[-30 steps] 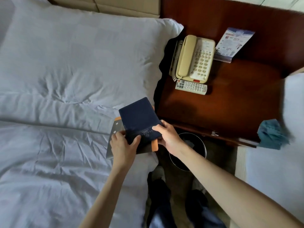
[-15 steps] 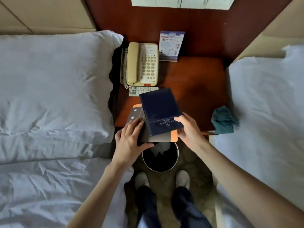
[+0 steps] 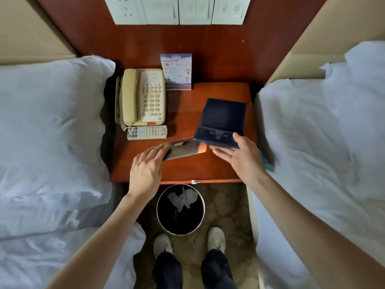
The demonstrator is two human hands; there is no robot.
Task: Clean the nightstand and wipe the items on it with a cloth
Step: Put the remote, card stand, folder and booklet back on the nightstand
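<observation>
Head view: booklets carried from bed to desk (image 3: 183,170). Left hand (image 3: 145,172) grasping grey booklet (image 3: 181,150), right hand (image 3: 239,157) grasping navy folder (image 3: 221,122); cloth (image 3: 266,161) at right edge, untouched; wiping pending.

The red-brown nightstand surface (image 3: 187,167) carried a cream telephone (image 3: 143,97) at 10 o'clock, a white remote (image 3: 147,132) touching its near edge, and an upright card (image 3: 177,71) at 12. A navy folder (image 3: 221,122) tilted at 2 o'clock; a grey-orange booklet (image 3: 181,150) centred; a teal cloth (image 3: 265,161) lay at 4.
</observation>
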